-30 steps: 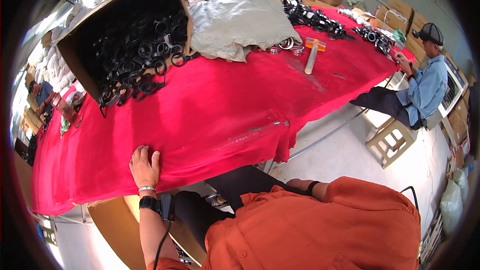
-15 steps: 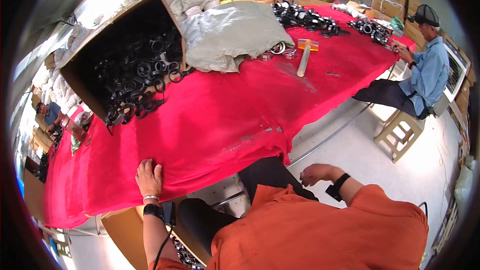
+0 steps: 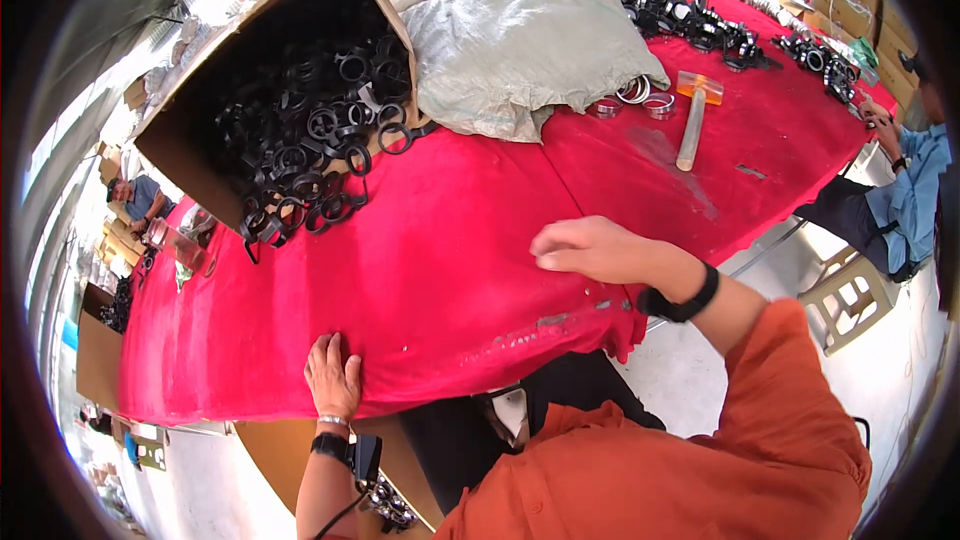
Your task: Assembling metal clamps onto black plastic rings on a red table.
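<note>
My left hand (image 3: 333,380) lies flat on the near edge of the red cloth (image 3: 450,270), fingers stretched out, holding nothing. Above the right part of the cloth, my right hand (image 3: 590,248) reaches in with its fingers slightly bent and the thumb a little apart. Nothing shows in it. A tipped cardboard box (image 3: 405,35) lies open beyond my hands, with many black rings (image 3: 322,125) inside and spilling from its mouth. Farther right rests a mallet (image 3: 690,130) with an orange head and pale handle. Beside it are a few shiny metal rings (image 3: 658,105).
A grey-white sack (image 3: 525,50) sits beside the box. Piles of black and silver clamp-like parts (image 3: 690,20) lie at the far right. A person in a blue shirt (image 3: 915,180) sits at the right; another person (image 3: 145,200) is at the far left. A lower carton (image 3: 280,460) stands near my left arm.
My right hand has risen from beside my lap and moved forward over the cloth. The left hand stays flat on the cloth. The whole view has shifted somewhat.
</note>
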Available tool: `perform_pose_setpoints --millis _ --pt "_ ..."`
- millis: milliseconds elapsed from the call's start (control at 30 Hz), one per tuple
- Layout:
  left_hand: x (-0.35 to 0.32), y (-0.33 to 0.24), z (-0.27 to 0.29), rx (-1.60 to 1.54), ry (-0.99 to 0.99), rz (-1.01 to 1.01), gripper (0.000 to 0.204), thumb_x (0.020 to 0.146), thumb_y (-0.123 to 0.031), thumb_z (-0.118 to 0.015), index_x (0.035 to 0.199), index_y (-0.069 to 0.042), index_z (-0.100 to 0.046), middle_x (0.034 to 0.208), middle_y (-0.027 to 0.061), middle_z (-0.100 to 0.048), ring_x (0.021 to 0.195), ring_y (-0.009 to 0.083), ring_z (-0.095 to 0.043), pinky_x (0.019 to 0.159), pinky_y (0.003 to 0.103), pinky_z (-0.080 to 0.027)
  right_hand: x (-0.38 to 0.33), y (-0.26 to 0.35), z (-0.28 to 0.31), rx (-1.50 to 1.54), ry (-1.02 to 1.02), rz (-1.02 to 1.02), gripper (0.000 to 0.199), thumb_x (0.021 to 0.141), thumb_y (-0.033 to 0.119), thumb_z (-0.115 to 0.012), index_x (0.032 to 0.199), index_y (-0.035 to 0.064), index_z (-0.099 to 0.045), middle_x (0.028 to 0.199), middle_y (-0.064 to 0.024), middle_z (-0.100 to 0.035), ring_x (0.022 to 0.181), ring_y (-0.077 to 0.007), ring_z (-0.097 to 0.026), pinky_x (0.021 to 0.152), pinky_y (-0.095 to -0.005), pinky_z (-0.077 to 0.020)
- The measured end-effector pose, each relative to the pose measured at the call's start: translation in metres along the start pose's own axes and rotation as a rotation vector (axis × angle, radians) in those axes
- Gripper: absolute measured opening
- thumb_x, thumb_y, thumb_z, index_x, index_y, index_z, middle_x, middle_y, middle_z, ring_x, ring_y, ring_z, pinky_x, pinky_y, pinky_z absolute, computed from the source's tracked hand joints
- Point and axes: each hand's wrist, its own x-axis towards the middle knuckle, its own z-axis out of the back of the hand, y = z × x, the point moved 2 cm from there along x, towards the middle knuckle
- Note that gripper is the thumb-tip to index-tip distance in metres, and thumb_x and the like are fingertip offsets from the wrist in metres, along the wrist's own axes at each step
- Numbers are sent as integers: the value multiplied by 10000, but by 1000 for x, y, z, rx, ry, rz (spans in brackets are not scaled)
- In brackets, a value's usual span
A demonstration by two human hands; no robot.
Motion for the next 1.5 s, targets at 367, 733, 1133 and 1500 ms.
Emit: perform_pose_setpoints --millis 367,733,1133,1500 --pt "2 -9 15 14 223 5 637 843 -425 -407 1296 22 -377 1313 224 -363 1231 392 -322 1020 488 -213 216 -117 63 -1203 -252 91 301 789 204 -563 1066 88 -549 1213 -139 -492 1161 -273 -435 922 -445 -346" --pt "-1 -3 2 20 149 -62 660 814 -430 -464 1303 3 -372 1323 207 -365 1227 388 -329 1023 500 -218 178 -145 73 -1003 -362 5 190 812 172 -511 728 40 -620 879 -156 -567 875 -332 -567 729 -439 -480" --pt "8 -9 20 92 47 -105 589 804 -384 -545 1236 4 -446 1277 186 -407 1202 344 -360 980 456 -302 74 -28 42 -1009 290 -58 216 781 264 -601 960 158 -661 1119 -144 -523 886 -323 -598 776 -421 -487" --pt "195 106 32 -11 -317 -90 519 824 -373 -591 1185 -11 -502 1225 240 -450 1125 400 -446 925 446 -400 241 6 29 -868 407 158 393 799 281 -597 1109 41 -571 1113 -157 -566 1066 -322 -519 915 -382 -420"
